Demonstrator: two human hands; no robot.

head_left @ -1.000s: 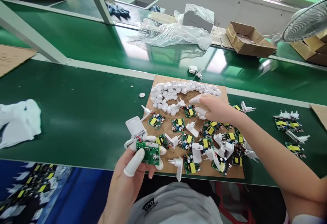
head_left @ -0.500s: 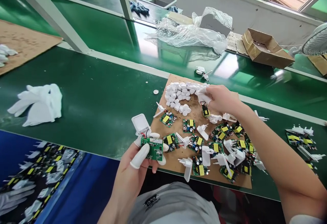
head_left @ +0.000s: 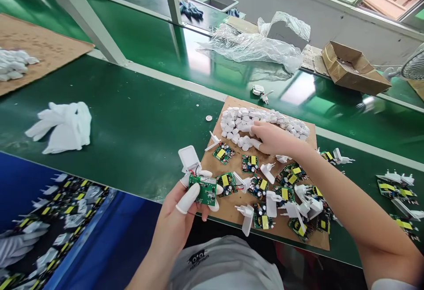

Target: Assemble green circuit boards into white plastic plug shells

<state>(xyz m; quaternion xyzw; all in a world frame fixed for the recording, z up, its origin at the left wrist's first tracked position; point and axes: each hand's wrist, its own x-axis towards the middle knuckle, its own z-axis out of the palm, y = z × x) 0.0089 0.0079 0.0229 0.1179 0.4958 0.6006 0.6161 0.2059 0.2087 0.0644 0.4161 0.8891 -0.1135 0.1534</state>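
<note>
My left hand (head_left: 185, 201), white finger cots on its tips, is closed on a green circuit board (head_left: 206, 191). Red and dark wires join this board to a white plug housing (head_left: 189, 158) standing above it. My right hand (head_left: 273, 137) reaches over a pile of small white rounded pieces (head_left: 235, 120) on a cardboard sheet (head_left: 215, 163). Its thumb and forefinger, also in finger cots, are apart at the pile's near side; the other fingers are partly hidden. Several circuit boards with yellow transformers (head_left: 250, 163) and white plug housings (head_left: 245, 216) lie nearer me.
White gloves (head_left: 68, 126) lie on the green bench at left. Below them, a gloved hand (head_left: 23, 243) of another person rests among boards in a blue-edged container. Clear plastic wrap (head_left: 251, 47) and an open carton (head_left: 354, 67) are farther back. More boards (head_left: 395, 188) lie at right.
My right hand has moved left along the pile of white pieces, uncovering its right part. My left hand keeps its hold on the circuit board. The camera view has shifted slightly.
</note>
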